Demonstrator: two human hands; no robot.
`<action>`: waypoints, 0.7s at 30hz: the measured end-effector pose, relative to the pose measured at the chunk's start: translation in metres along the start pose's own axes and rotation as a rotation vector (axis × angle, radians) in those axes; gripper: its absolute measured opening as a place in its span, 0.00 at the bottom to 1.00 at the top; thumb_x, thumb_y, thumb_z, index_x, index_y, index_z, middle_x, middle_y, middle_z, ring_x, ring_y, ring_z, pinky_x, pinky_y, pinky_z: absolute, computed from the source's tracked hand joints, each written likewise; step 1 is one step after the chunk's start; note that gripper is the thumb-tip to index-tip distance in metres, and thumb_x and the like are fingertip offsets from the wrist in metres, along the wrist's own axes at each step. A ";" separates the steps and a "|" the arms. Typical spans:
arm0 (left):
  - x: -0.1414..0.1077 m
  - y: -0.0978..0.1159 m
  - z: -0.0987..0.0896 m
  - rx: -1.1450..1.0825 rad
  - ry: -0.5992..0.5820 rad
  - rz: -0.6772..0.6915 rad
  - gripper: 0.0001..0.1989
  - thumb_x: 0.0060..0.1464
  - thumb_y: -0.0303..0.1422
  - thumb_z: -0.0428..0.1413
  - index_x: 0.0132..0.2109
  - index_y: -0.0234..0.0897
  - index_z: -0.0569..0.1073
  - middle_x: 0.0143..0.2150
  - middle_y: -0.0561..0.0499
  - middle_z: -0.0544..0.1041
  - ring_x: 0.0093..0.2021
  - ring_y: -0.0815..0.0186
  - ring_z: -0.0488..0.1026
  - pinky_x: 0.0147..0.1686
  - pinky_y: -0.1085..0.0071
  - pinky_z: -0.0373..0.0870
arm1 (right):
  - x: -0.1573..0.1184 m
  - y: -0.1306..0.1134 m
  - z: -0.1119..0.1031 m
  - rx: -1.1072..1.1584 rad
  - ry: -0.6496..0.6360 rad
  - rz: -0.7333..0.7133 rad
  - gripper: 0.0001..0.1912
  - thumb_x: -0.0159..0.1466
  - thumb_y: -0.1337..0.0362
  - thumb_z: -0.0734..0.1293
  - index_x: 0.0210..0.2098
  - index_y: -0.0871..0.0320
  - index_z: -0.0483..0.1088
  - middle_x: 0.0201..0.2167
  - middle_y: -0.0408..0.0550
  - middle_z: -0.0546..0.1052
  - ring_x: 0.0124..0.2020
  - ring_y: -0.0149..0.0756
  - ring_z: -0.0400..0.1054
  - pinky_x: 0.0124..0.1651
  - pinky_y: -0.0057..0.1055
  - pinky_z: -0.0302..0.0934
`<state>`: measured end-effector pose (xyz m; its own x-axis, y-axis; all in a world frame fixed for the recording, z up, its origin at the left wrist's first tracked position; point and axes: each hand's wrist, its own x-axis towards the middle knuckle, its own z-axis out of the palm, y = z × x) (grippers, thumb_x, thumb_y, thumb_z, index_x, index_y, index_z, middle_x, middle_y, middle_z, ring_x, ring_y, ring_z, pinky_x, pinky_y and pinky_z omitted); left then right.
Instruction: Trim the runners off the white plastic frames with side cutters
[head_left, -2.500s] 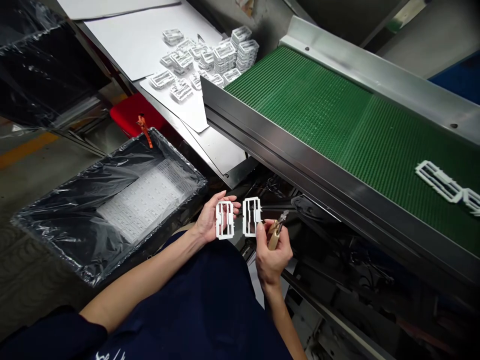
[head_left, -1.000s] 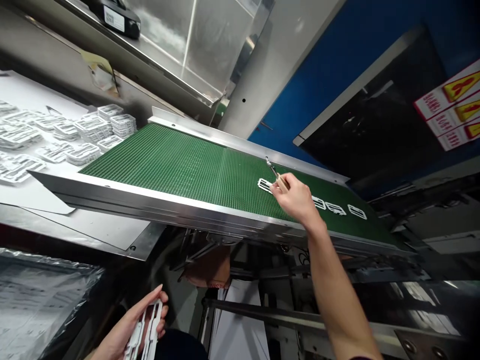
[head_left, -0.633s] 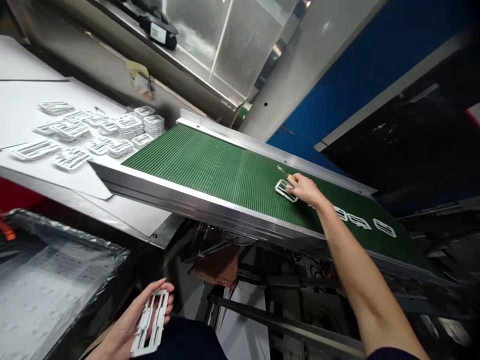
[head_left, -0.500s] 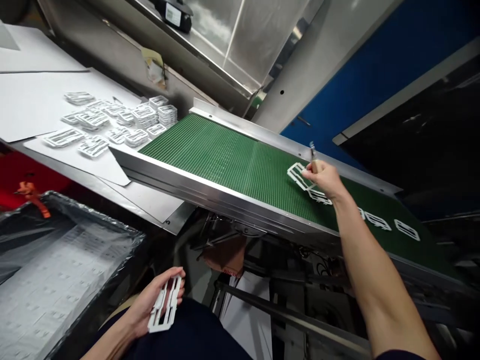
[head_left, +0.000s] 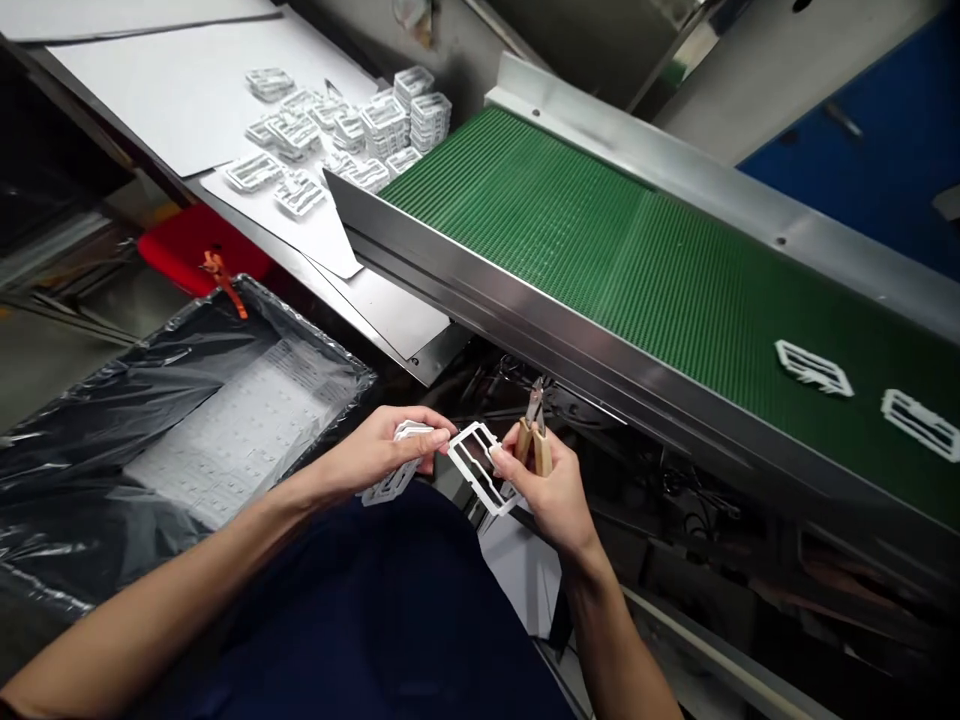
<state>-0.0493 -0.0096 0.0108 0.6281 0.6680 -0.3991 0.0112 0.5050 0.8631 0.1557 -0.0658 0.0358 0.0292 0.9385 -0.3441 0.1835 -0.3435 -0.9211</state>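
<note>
Our left hand (head_left: 373,455) curls closed around a small stack of white plastic frames (head_left: 395,475). Our right hand (head_left: 547,495) pinches another frame (head_left: 478,465) by its edge, while its palm wraps tan-handled pliers (head_left: 534,445), their tips up and just beside that frame. Ahead of our hands, a green belt (head_left: 570,230) holds two more frames (head_left: 814,367) off to the right. To the left sits a plastic-lined bin (head_left: 300,335); farther ahead, a pile of frames (head_left: 382,130) lies on white paper (head_left: 187,100). A loose pinch could drop a frame into the machinery (head_left: 675,480) below the belt, and a slip of the pliers could nick a frame or finger.
</note>
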 end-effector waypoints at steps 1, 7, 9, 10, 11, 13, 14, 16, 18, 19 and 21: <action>0.002 -0.001 -0.002 0.046 -0.018 0.005 0.13 0.55 0.40 0.56 0.39 0.34 0.73 0.32 0.51 0.73 0.29 0.69 0.68 0.32 0.72 0.63 | 0.001 0.005 0.001 0.017 0.003 0.006 0.09 0.58 0.63 0.68 0.31 0.58 0.63 0.24 0.39 0.66 0.25 0.27 0.61 0.30 0.26 0.57; 0.012 -0.012 -0.005 0.134 -0.083 -0.007 0.11 0.55 0.39 0.55 0.37 0.35 0.72 0.28 0.52 0.72 0.30 0.67 0.67 0.34 0.70 0.62 | 0.001 0.014 0.002 0.054 -0.009 0.065 0.10 0.56 0.63 0.69 0.30 0.58 0.63 0.24 0.38 0.66 0.25 0.26 0.61 0.30 0.25 0.57; 0.012 -0.014 -0.004 0.125 -0.086 -0.019 0.10 0.55 0.39 0.55 0.34 0.34 0.72 0.27 0.53 0.71 0.29 0.67 0.66 0.33 0.70 0.62 | 0.001 0.018 0.004 0.080 -0.020 0.088 0.11 0.55 0.63 0.70 0.30 0.58 0.64 0.24 0.38 0.66 0.25 0.26 0.62 0.30 0.25 0.58; 0.012 -0.015 -0.004 0.120 -0.084 -0.025 0.10 0.55 0.38 0.55 0.33 0.34 0.71 0.27 0.53 0.71 0.29 0.67 0.66 0.33 0.70 0.62 | 0.001 0.020 0.005 0.099 -0.027 0.100 0.12 0.54 0.62 0.71 0.31 0.58 0.64 0.24 0.38 0.66 0.25 0.26 0.62 0.30 0.25 0.58; 0.012 -0.015 -0.004 0.117 -0.080 -0.031 0.11 0.55 0.38 0.55 0.33 0.34 0.71 0.27 0.53 0.71 0.29 0.68 0.66 0.32 0.71 0.62 | 0.002 0.023 0.005 0.122 -0.036 0.110 0.12 0.54 0.62 0.71 0.31 0.58 0.64 0.24 0.38 0.66 0.25 0.26 0.62 0.30 0.25 0.59; 0.011 -0.016 -0.004 0.125 -0.062 -0.027 0.11 0.55 0.38 0.55 0.32 0.34 0.70 0.26 0.53 0.70 0.28 0.68 0.66 0.32 0.71 0.61 | 0.003 0.026 0.006 0.186 -0.051 0.118 0.12 0.55 0.60 0.70 0.31 0.58 0.64 0.24 0.39 0.65 0.25 0.27 0.63 0.31 0.26 0.61; 0.010 -0.016 -0.004 0.130 -0.049 -0.021 0.11 0.55 0.38 0.55 0.31 0.34 0.70 0.25 0.54 0.70 0.28 0.68 0.66 0.32 0.72 0.61 | 0.004 0.028 0.005 0.226 -0.059 0.122 0.12 0.56 0.58 0.70 0.30 0.58 0.63 0.24 0.39 0.65 0.25 0.27 0.63 0.31 0.27 0.62; 0.009 -0.018 -0.004 0.126 -0.023 -0.022 0.11 0.54 0.39 0.55 0.31 0.35 0.70 0.24 0.53 0.70 0.28 0.67 0.66 0.31 0.72 0.61 | 0.006 0.029 0.005 0.317 -0.083 0.146 0.13 0.57 0.56 0.68 0.29 0.58 0.63 0.24 0.40 0.66 0.25 0.28 0.64 0.31 0.28 0.62; 0.009 -0.021 -0.005 0.102 0.006 -0.052 0.12 0.54 0.40 0.55 0.32 0.35 0.70 0.24 0.53 0.70 0.27 0.67 0.66 0.28 0.73 0.61 | 0.008 0.029 0.004 0.389 -0.104 0.208 0.14 0.57 0.54 0.68 0.29 0.58 0.63 0.25 0.42 0.67 0.25 0.30 0.65 0.29 0.29 0.62; 0.010 -0.023 -0.005 0.087 0.018 -0.074 0.12 0.53 0.40 0.56 0.32 0.35 0.70 0.24 0.53 0.70 0.26 0.67 0.66 0.27 0.73 0.60 | 0.009 0.029 0.003 0.416 -0.108 0.247 0.15 0.57 0.53 0.68 0.29 0.58 0.63 0.26 0.43 0.68 0.24 0.31 0.66 0.28 0.29 0.62; 0.010 -0.026 -0.006 0.061 0.032 -0.115 0.12 0.53 0.40 0.56 0.32 0.35 0.70 0.23 0.53 0.70 0.25 0.67 0.66 0.25 0.74 0.60 | 0.011 0.028 0.003 0.453 -0.100 0.314 0.18 0.55 0.50 0.69 0.30 0.58 0.64 0.26 0.43 0.69 0.23 0.32 0.67 0.27 0.30 0.62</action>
<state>-0.0474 -0.0128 -0.0175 0.5950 0.6253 -0.5050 0.1291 0.5457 0.8280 0.1582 -0.0650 0.0055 -0.0830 0.7883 -0.6097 -0.2598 -0.6077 -0.7504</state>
